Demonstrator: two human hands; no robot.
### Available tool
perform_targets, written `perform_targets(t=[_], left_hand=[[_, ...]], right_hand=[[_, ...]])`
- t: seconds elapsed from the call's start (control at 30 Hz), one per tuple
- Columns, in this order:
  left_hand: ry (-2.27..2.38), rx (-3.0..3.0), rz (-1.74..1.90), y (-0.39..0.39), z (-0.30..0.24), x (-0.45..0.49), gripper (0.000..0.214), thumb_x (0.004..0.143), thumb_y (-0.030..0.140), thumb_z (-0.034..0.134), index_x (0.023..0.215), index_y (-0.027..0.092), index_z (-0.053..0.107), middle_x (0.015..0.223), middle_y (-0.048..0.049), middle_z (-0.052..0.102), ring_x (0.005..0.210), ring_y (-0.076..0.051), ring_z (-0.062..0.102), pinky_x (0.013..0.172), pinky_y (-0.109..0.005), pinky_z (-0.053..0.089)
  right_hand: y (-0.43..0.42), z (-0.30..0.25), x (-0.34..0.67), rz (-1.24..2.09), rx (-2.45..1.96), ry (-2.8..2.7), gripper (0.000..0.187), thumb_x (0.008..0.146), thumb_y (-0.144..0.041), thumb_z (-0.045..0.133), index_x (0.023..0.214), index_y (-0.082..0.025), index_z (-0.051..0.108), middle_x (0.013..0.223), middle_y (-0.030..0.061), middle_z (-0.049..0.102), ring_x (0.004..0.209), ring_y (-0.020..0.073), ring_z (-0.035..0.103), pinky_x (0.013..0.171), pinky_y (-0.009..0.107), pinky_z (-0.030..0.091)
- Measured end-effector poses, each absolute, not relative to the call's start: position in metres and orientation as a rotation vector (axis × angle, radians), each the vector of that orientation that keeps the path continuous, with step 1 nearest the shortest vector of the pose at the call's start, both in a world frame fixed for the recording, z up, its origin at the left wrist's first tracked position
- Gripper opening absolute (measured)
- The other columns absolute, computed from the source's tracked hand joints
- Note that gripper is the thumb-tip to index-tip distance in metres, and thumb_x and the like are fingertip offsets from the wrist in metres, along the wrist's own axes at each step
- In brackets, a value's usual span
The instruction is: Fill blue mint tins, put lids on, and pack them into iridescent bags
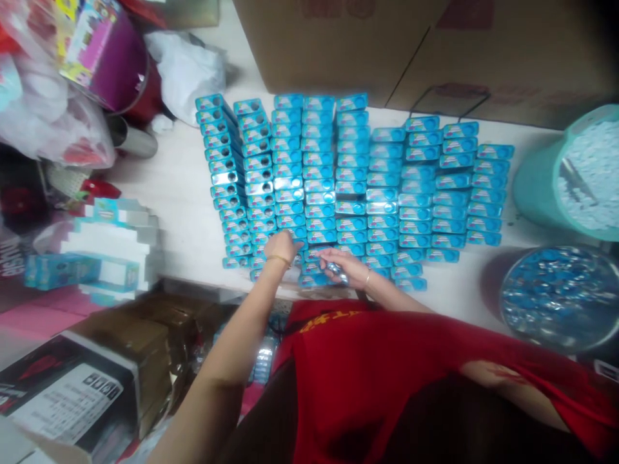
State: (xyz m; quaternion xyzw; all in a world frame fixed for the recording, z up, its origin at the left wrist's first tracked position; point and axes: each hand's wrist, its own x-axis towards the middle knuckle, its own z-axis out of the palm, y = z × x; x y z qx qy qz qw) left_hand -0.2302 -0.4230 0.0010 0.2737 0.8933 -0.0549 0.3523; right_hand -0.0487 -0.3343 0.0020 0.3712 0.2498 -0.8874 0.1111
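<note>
Several rows of small blue boxes [348, 180] stand packed together on the white table [178, 193]. My left hand [283, 248] reaches to the near edge of the rows, its fingers curled down onto one blue box [300, 245] there. Just to its right, my right hand [348, 267] is closed around a small shiny blue-wrapped piece [338, 272], held over the nearest boxes. I wear a thin bracelet on each wrist.
A teal bucket [536, 187] of white pieces and a round tub [561, 296] of blue wrapped pieces stand on the right. Large cardboard boxes [411, 45] line the back. Flat cartons [111, 245], plastic bags [53, 116] and brown boxes [120, 348] crowd the left.
</note>
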Motion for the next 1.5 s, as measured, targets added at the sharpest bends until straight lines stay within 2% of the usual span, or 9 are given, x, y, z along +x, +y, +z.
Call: perform_targets(t=[0.2,0.37,0.47,0.6,0.77,0.97,1.27,1.37,1.5], left_hand=[[2.344,0.665,-0.138,-0.415,0.009,-0.222,0.034,0.075,0.049,0.067,0.086,0.017,0.066,0.09,-0.0166,0.068,0.092,-0.032,0.065,0.075,-0.036,0.048],[2.494,0.753,0.745,-0.485,0.02,-0.178,0.029,0.088,0.041,0.055,0.107,0.019,0.055,0.102,-0.01,0.062,0.09,-0.019,0.061,0.084,-0.031,0.046],[2.735,0.167,1.108,-0.555,0.012,-0.178,0.03,0.089,0.037,0.051,0.112,0.018,0.049,0.1,-0.0081,0.059,0.082,-0.015,0.058,0.077,-0.028,0.048],[2.766,-0.327,1.1,-0.617,-0.006,-0.215,0.024,0.087,0.025,0.048,0.11,0.017,0.049,0.097,-0.0065,0.056,0.074,-0.013,0.056,0.071,-0.027,0.049],[2.821,0.343,0.775,-0.619,-0.012,-0.249,0.033,0.084,0.018,0.051,0.116,0.021,0.054,0.113,-0.0088,0.052,0.088,-0.016,0.058,0.083,-0.029,0.048],[2.766,0.586,0.416,-0.612,-0.007,-0.262,0.016,0.088,0.025,0.049,0.099,0.022,0.06,0.102,-0.0074,0.054,0.088,-0.019,0.058,0.081,-0.029,0.046],[2.81,0.521,0.566,-0.599,-0.002,-0.26,0.005,0.083,0.022,0.055,0.086,0.019,0.053,0.092,-0.0068,0.052,0.079,-0.018,0.054,0.08,-0.032,0.045],[2.716,0.77,0.729,-0.571,0.005,-0.234,0.009,0.088,0.028,0.052,0.086,0.019,0.053,0.084,-0.0054,0.054,0.081,-0.019,0.053,0.079,-0.03,0.044],[2.437,1.188,0.748,-0.526,0.004,-0.189,0.018,0.093,0.029,0.044,0.095,0.019,0.059,0.094,-0.0079,0.06,0.093,-0.019,0.055,0.083,-0.031,0.042]], right_hand=[[-0.334,0.01,-0.047,-2.547,1.086,0.777,0.031,0.076,-0.044,0.07,0.084,-0.017,0.058,0.069,-0.0016,0.059,0.046,0.0069,0.048,0.033,0.015,0.029],[-0.341,0.025,-0.037,-2.541,1.079,0.682,0.021,0.079,-0.039,0.062,0.079,-0.018,0.057,0.075,0.0023,0.06,0.055,0.0112,0.054,0.036,0.018,0.034],[-0.349,0.034,-0.028,-2.529,1.033,0.712,0.017,0.078,-0.035,0.061,0.085,-0.02,0.058,0.081,0.0036,0.061,0.06,0.0135,0.055,0.036,0.019,0.034],[-0.363,0.044,-0.022,-2.42,0.999,0.833,0.023,0.077,-0.038,0.067,0.092,-0.021,0.059,0.081,0.0033,0.059,0.055,0.0111,0.05,0.033,0.017,0.027],[-0.376,0.042,-0.019,-2.352,1.003,0.913,0.03,0.079,-0.048,0.067,0.092,-0.022,0.058,0.077,0.0015,0.057,0.048,0.0075,0.043,0.032,0.016,0.026],[-0.381,0.037,-0.019,-2.367,1.007,0.947,0.035,0.077,-0.05,0.069,0.092,-0.02,0.058,0.075,0.0,0.058,0.046,0.0057,0.043,0.032,0.015,0.027],[-0.378,0.04,-0.026,-2.371,1.073,0.953,0.035,0.076,-0.049,0.069,0.09,-0.018,0.059,0.071,-0.0011,0.057,0.044,0.005,0.042,0.031,0.013,0.028],[-0.374,0.042,-0.028,-2.351,1.104,0.979,0.037,0.077,-0.053,0.066,0.088,-0.018,0.058,0.069,-0.0014,0.057,0.043,0.0056,0.043,0.031,0.014,0.029],[-0.372,0.041,-0.028,-2.296,1.135,1.075,0.04,0.079,-0.058,0.061,0.087,-0.019,0.057,0.068,-0.002,0.057,0.042,0.0057,0.042,0.031,0.015,0.029]])
